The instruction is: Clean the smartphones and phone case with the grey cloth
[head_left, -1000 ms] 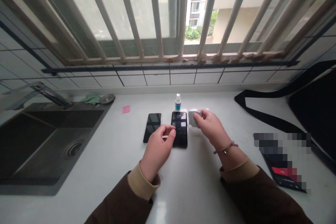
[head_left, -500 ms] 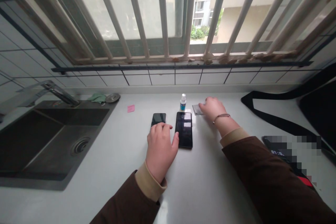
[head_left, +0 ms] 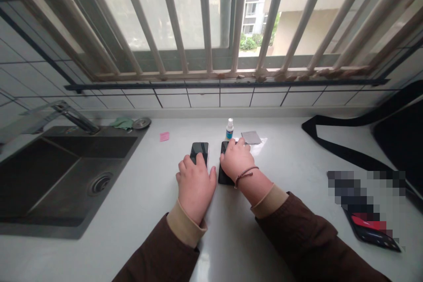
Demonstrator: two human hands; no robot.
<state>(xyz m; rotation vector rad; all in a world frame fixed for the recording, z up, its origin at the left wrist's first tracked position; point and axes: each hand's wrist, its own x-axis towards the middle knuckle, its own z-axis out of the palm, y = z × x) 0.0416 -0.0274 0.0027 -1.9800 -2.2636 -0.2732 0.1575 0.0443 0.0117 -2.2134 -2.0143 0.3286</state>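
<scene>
A smaller phone (head_left: 199, 148) lies face up on the white counter, its lower part hidden under my left hand (head_left: 196, 187). That hand rests with fingers spread across the screen and the thumb held apart. Beside it to the right is a larger black phone (head_left: 225, 177). My right hand (head_left: 238, 158) covers most of it, thumb at its left side and fingers bent over its far end. Just behind the phones a small white bottle (head_left: 229, 130) with a blue label stands upright. A grey square cloth (head_left: 251, 137) lies flat to the bottle's right.
A dark sink (head_left: 76, 163) with a faucet (head_left: 72, 116) is on the left, near a green cloth (head_left: 122, 123), a metal strainer (head_left: 142, 123) and a pink slip (head_left: 164, 136). On the right lie a black strap (head_left: 350, 150) and a partly pixelated dark device (head_left: 373, 233).
My right hand has left the grey cloth and come left and nearer, onto the larger phone. My left hand has shifted slightly left and nearer, its thumb now off the larger phone.
</scene>
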